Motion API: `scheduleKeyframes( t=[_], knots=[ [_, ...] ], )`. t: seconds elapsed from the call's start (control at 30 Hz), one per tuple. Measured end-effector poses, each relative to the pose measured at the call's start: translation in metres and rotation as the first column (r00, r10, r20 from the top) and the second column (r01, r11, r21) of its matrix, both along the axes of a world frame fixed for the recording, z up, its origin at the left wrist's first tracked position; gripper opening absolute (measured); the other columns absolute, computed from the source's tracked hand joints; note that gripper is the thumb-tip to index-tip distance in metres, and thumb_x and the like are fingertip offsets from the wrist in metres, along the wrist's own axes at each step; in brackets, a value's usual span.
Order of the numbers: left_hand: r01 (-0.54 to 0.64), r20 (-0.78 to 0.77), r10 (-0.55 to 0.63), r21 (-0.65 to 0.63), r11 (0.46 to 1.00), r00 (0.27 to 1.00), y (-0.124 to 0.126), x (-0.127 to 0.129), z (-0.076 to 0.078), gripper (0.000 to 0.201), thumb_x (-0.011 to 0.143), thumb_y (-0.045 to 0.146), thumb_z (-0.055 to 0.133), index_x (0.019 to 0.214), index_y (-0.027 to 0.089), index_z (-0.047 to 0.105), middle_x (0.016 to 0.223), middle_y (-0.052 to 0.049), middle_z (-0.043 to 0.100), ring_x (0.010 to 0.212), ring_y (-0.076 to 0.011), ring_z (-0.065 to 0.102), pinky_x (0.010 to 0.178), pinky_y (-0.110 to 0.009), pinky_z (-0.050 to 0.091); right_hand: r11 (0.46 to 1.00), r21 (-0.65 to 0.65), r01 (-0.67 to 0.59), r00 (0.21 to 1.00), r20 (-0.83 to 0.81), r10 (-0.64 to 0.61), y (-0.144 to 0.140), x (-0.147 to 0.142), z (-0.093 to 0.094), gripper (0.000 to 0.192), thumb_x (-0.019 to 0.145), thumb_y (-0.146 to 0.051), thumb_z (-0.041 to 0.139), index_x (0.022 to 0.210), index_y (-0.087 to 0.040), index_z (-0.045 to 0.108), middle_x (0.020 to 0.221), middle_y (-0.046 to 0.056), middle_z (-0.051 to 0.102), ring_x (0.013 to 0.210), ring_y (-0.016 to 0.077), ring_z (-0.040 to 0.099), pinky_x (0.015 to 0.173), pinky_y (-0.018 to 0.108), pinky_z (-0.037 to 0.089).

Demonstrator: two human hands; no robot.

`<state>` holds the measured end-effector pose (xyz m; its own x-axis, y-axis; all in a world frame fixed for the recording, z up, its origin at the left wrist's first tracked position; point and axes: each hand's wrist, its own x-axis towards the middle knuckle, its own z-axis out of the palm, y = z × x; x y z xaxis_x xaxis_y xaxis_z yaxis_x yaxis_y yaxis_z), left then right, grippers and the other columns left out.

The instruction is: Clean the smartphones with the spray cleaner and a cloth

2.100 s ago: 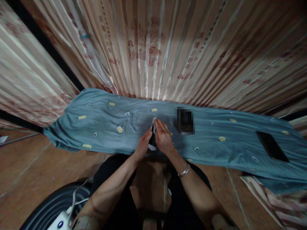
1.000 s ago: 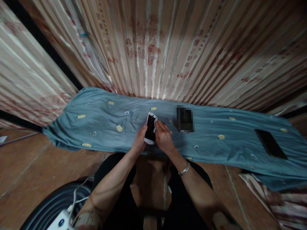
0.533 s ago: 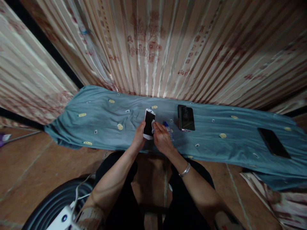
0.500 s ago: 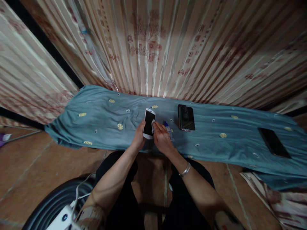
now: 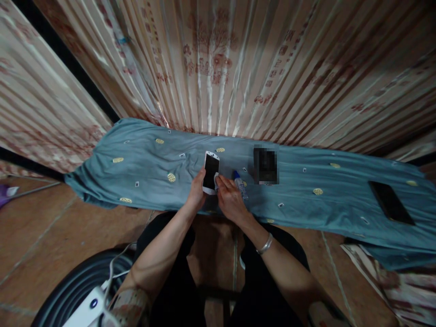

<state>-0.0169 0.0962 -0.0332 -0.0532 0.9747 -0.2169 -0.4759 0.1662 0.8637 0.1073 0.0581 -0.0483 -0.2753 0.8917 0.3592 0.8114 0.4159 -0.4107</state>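
Observation:
My left hand [image 5: 196,190] is closed around the left edge of a white smartphone [image 5: 211,169] with a dark screen, holding it tilted above the cloth. A small whitish wipe [image 5: 216,178] is pinched in the fingers of my right hand [image 5: 230,196] at the phone's right edge; most of the wipe is hidden. Just beyond my right hand lies a clear bottle with a blue cap [image 5: 236,174], partly covered by the hand. To its right is a dark, blurred-out device [image 5: 266,165].
A teal cloth [image 5: 296,206] with pineapple prints covers the long, narrow surface. Another black phone [image 5: 391,203] lies at its right end. A patterned curtain [image 5: 218,104] hangs behind. On the floor at lower left are a black coiled hose [image 5: 64,290] and a white power strip [image 5: 89,308].
The right fingers with the wipe have shifted slightly down along the phone's right edge. The left hand keeps its hold on the phone. The whole view has moved a little.

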Motion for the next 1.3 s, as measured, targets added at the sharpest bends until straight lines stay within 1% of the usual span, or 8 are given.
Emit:
scheduleKeyframes(
  t=[0.3,0.43,0.53,0.63,0.9,1.07,1.2,1.3],
  knots=[
    [-0.039,-0.009,0.039,-0.026,0.999,0.999,0.006,-0.002,-0.004,0.030,0.087,0.044,0.057,0.104,0.025,0.073,0.120,-0.005,0.076,0.130,-0.0289,0.061,0.112,-0.044,0.045,0.999,0.011,-0.047,0.999,-0.005,0.047,-0.008,-0.002,0.002,0.054,0.094,-0.006,0.037,0.145,-0.007,0.055,0.143,0.020,0.061,0.132,0.0275,0.056,0.114,0.049,0.047],
    [-0.018,0.004,0.018,-0.054,0.998,1.000,0.005,-0.003,-0.003,0.036,0.088,0.050,0.056,0.105,0.023,0.072,0.113,-0.008,0.078,0.125,-0.0325,0.064,0.112,-0.049,0.044,0.997,-0.005,-0.079,0.997,-0.001,0.079,-0.011,-0.002,0.001,0.058,0.093,-0.005,0.039,0.149,-0.008,0.050,0.145,0.020,0.059,0.133,0.0282,0.055,0.114,0.051,0.048],
    [0.003,0.011,-0.003,-0.071,0.997,1.000,0.005,-0.004,-0.002,0.041,0.088,0.055,0.056,0.106,0.021,0.072,0.114,-0.012,0.077,0.125,-0.0352,0.063,0.113,-0.052,0.043,0.995,-0.017,-0.097,0.995,0.000,0.097,-0.015,-0.004,0.001,0.057,0.092,-0.005,0.040,0.149,-0.006,0.050,0.143,0.022,0.060,0.132,0.0287,0.055,0.114,0.051,0.047],
    [0.009,0.012,-0.008,-0.070,0.998,1.000,0.006,-0.004,-0.001,0.042,0.088,0.055,0.055,0.110,0.023,0.071,0.115,-0.011,0.077,0.125,-0.0346,0.064,0.112,-0.053,0.045,0.995,-0.018,-0.096,0.995,0.006,0.097,-0.018,-0.008,0.002,0.056,0.092,-0.005,0.040,0.146,-0.008,0.053,0.140,0.021,0.062,0.129,0.0285,0.057,0.113,0.050,0.048],
    [0.005,-0.005,-0.006,-0.094,0.996,1.000,0.006,-0.002,-0.002,0.048,0.094,0.062,0.043,0.096,0.025,0.073,0.083,-0.007,0.078,0.107,-0.0312,0.072,0.104,-0.048,0.053,0.993,0.028,-0.119,0.993,0.011,0.119,-0.025,-0.014,0.009,0.049,0.094,-0.005,0.039,0.139,-0.002,0.059,0.140,0.023,0.061,0.132,0.0291,0.054,0.116,0.047,0.046],
    [0.053,0.002,-0.054,-0.176,0.983,0.999,0.003,-0.001,-0.002,0.056,0.092,0.070,0.043,0.098,0.024,0.073,0.087,-0.008,0.078,0.109,-0.0318,0.071,0.102,-0.047,0.054,0.990,0.049,-0.131,0.991,-0.014,0.132,-0.027,-0.017,0.008,0.050,0.095,-0.008,0.038,0.141,-0.006,0.057,0.143,0.021,0.060,0.131,0.0293,0.055,0.114,0.050,0.048],
    [0.083,0.040,-0.078,-0.146,0.986,0.996,-0.001,0.001,-0.001,0.058,0.091,0.068,0.049,0.112,0.018,0.071,0.099,-0.009,0.078,0.113,-0.0288,0.070,0.105,-0.042,0.052,0.992,0.046,-0.119,0.992,-0.033,0.121,-0.025,-0.017,0.006,0.052,0.095,-0.007,0.038,0.143,-0.006,0.056,0.144,0.021,0.059,0.134,0.0298,0.053,0.115,0.052,0.046],
    [0.075,0.061,-0.067,-0.138,0.988,0.996,-0.003,0.005,0.000,0.054,0.092,0.062,0.053,0.116,0.015,0.069,0.098,-0.008,0.078,0.110,-0.0246,0.071,0.102,-0.036,0.054,0.991,0.043,-0.124,0.990,-0.068,0.126,-0.022,-0.014,0.003,0.055,0.094,-0.006,0.039,0.148,-0.008,0.051,0.146,0.021,0.056,0.137,0.0296,0.050,0.116,0.054,0.046]
  ],
)
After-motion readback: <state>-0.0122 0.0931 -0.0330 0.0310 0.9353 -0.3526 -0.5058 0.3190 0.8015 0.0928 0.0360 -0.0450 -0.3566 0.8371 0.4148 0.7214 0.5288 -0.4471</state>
